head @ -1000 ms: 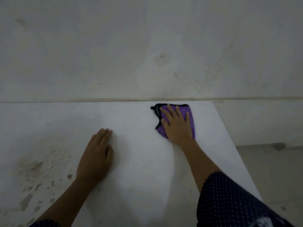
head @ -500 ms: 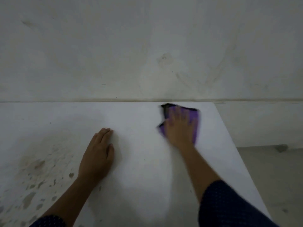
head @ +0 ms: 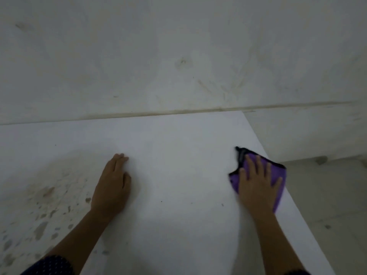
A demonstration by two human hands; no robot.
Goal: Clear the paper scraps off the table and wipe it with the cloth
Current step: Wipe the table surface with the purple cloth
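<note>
- table (head: 178, 147): white top, taken as the reference for everything below. its far edge runs along a pale scuffed wall (head: 178, 56); its right edge cuts diagonally toward the near right, and grey floor (head: 327, 205) shows beyond it.
- cloth (head: 234, 181): purple with a dark trim. it lies flat on the table top at the right edge, about midway between the far and near ends. its outer corner appears to hang just past that edge. a dark trimmed corner sticks out toward the table's far side.
- right hand (head: 258, 187): palm down on top of the cloth, fingers straight and spread, pointing toward the table's far edge. it presses the cloth against the top and does not clutch it. purple shows on both sides of the hand. slight blur around the fingers and cloth.
- left hand (head: 112, 187): flat on the bare table top near the middle, well apart from the cloth. fingers are straight and held together, thumb tucked alongside. it holds nothing.
- stains (head: 45, 197): brownish-grey blotches and flecks across the table's left part, reaching up to the left forearm. a few tiny dark specks sit on the top between the two hands.
- sleeve (head: 49, 264): dark with fine dots, at the table's near left.
</note>
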